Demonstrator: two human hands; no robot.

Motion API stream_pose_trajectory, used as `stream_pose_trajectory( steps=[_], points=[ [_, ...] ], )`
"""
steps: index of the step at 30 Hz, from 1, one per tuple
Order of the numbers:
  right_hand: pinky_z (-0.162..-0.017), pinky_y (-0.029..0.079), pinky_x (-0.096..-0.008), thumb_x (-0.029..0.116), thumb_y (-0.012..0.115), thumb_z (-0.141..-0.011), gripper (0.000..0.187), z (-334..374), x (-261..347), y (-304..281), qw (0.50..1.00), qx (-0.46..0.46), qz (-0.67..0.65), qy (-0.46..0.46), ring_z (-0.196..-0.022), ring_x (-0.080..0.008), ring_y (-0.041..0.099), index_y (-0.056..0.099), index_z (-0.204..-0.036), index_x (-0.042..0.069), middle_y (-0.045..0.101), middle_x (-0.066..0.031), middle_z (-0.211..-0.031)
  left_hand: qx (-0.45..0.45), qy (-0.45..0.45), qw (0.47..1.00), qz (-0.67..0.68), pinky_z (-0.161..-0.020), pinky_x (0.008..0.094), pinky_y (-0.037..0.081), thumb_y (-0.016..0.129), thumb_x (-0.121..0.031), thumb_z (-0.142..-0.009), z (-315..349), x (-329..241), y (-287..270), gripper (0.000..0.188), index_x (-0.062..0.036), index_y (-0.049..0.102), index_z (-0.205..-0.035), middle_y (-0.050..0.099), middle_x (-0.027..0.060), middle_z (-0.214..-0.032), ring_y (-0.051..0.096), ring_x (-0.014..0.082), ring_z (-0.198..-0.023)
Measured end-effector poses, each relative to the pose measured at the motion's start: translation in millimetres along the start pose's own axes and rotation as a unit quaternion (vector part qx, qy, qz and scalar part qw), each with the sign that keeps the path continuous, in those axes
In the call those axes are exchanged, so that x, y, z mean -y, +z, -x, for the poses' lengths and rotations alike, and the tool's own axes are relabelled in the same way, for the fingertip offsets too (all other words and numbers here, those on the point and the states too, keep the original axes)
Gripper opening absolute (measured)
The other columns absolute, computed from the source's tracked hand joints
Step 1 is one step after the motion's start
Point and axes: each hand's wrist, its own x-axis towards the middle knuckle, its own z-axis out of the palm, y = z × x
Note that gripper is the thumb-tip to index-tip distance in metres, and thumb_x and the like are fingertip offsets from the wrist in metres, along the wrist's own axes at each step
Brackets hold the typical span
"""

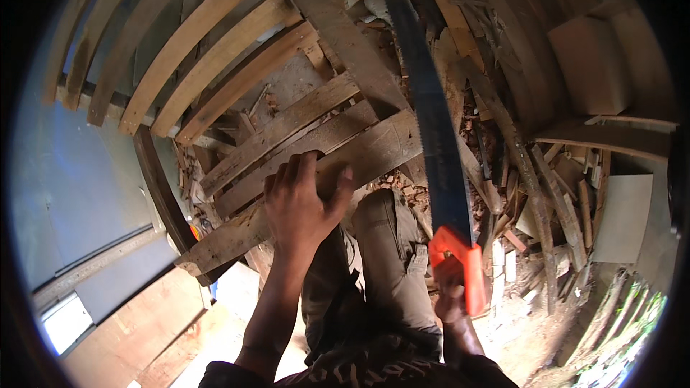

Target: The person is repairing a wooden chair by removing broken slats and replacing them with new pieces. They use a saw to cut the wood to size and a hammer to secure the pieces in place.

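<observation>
The right hand (pixel 451 294) is closed around the orange handle (pixel 475 284) of a handsaw (pixel 435 129), its dark blade (pixel 449 187) at the right end of a wooden plank (pixel 379 152). The left hand (pixel 300 197) grips that plank, fingers curled over its far edge.

Dim middle, glare below, fisheye-bent edges

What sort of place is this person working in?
It looks like a rough woodworking spot, perhaps a workshop or shed: the right hand holds an orange-handled saw, the left hand rests on a plank, and scrap wood lies piled at right.
</observation>
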Motion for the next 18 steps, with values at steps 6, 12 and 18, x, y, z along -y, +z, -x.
stream_pose_trajectory(
  steps=[6, 12, 18],
  points=[
    [-0.052, 0.046, -0.0322, 0.012, 0.06, -0.077, 0.011, -26.9, 30.1, 12.7, 0.995, 0.042, 0.085, -0.039, -0.053, -0.0197, 0.059, 0.065, -0.078, 0.003, 0.058, -0.0061, -0.065, -0.028, 0.016, 0.999, -0.01, -0.083, 0.0484, 0.047, 0.071, -0.033, -0.079, -6.7, 1.5, -7.4, 0.045, -0.0046, 0.061, -0.113, 0.066, 0.0162, -0.102, 0.064, 0.038, -0.096],
    [-0.051, 0.049, -0.0348, 0.013, 0.069, -0.079, 0.015, -29.3, 53.8, 16.8, 0.992, 0.086, 0.083, -0.027, -0.055, -0.0264, 0.063, 0.067, -0.086, 0.001, 0.063, -0.0111, -0.073, 0.0, -0.028, 0.999, 0.042, -0.088, 0.0503, 0.045, 0.067, -0.034, -0.084, -18.8, -14.2, 7.7, 0.025, -0.0108, 0.068, -0.093, 0.068, 0.0089, -0.092, 0.067, 0.0266, -0.092],
    [-0.048, 0.046, -0.0358, 0.02, 0.065, -0.085, 0.021, -33.5, 66.8, 5.5, 0.992, 0.084, 0.098, -0.011, -0.051, -0.026, 0.058, 0.062, -0.076, 0.001, 0.058, -0.0098, -0.066, -0.026, -0.032, 0.999, 0.026, -0.076, 0.043, 0.047, 0.067, -0.028, -0.08, -23.8, -23.6, 8.2, 0.017, -0.013, 0.064, -0.087, 0.066, 0.0056, -0.082, 0.066, 0.027, -0.078]
  ],
)
